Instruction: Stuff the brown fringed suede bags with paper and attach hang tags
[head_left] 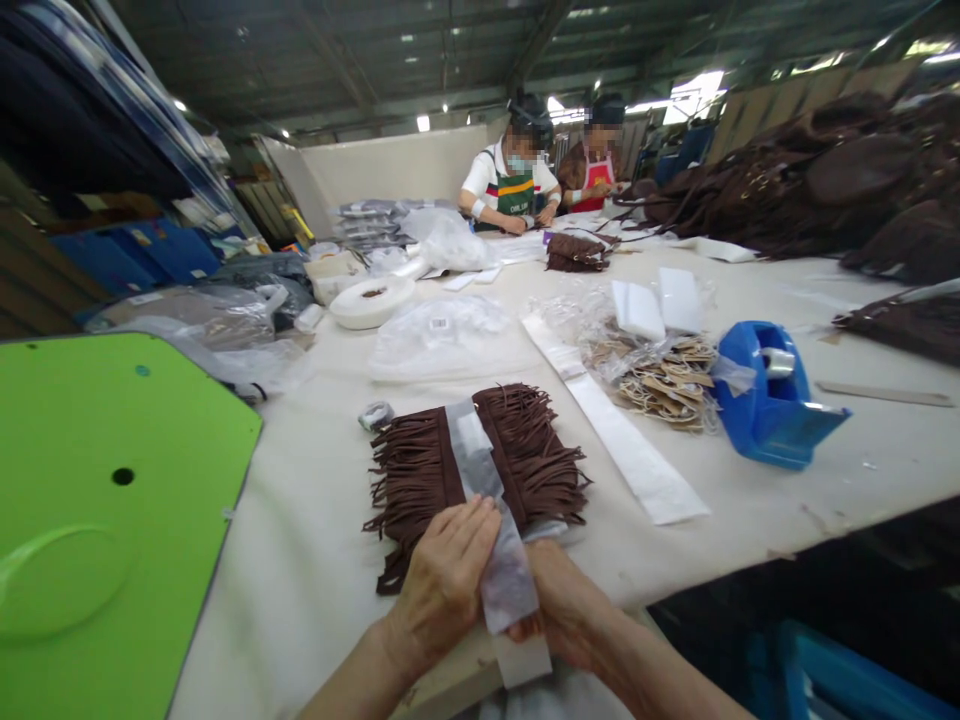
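A dark brown fringed bag [517, 440] lies flat on the table, with a translucent wrapping strip [474, 455] running down its middle. My left hand [448, 560] rests on the strip near the bag's lower edge, its fingers stretched out and lying together. Under the strip's loose lower end is my right hand [559, 600], fingers curled around it and partly hidden behind it. That end hangs over the table's near edge. A small wrapped item [376, 416] sits just left of the bag's upper corner.
Right of the bag are a long white paper strip [622, 430], a heap of tags with strings [671, 380] and a blue tape dispenser [769, 400]. A green board [112, 480] stands left. Clear plastic bags [442, 335] and a white roll [371, 300] lie beyond. Two people work at the far end.
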